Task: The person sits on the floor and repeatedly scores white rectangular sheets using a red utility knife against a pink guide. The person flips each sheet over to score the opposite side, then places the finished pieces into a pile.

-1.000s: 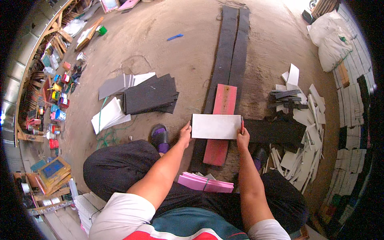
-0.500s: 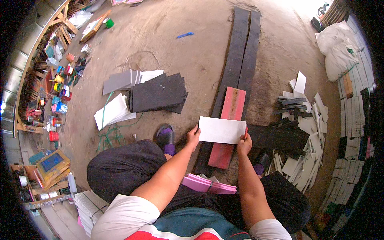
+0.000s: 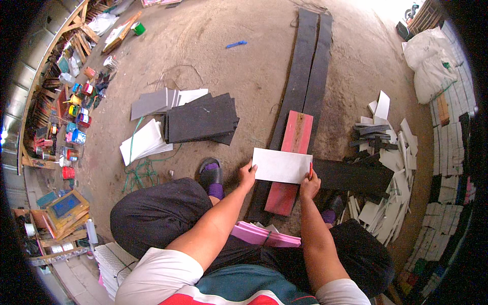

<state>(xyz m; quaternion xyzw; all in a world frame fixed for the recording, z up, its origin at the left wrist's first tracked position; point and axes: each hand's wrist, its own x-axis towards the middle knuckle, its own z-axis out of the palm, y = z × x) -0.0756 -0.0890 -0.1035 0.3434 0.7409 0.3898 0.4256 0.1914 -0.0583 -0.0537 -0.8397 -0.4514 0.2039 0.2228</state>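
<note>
A white rectangular sheet (image 3: 282,165) spans both hands, above a worn pink board (image 3: 300,130) that lies over long black strips (image 3: 300,66). My left hand (image 3: 247,175) is closed on the sheet's left edge, thumb on top. At the right edge, my right hand (image 3: 310,185) grips the sheet together with a slim red tool (image 3: 311,170); its kind is too small to make out. A black strip (image 3: 351,175) runs to the right beside this hand. Between my legs lies a tied bundle of pink sheets (image 3: 264,235).
Black sheets (image 3: 198,119), grey sheets (image 3: 147,104) and white sheets (image 3: 145,143) lie in piles at the left, beside green string (image 3: 137,175). White offcuts (image 3: 394,203) heap up at the right. A blue tool (image 3: 236,44) rests on the floor farther off. Paint cans (image 3: 79,136) line the left side.
The white sheet and both hands have barely shifted. The red tool shows slightly lower against the sheet's right edge.
</note>
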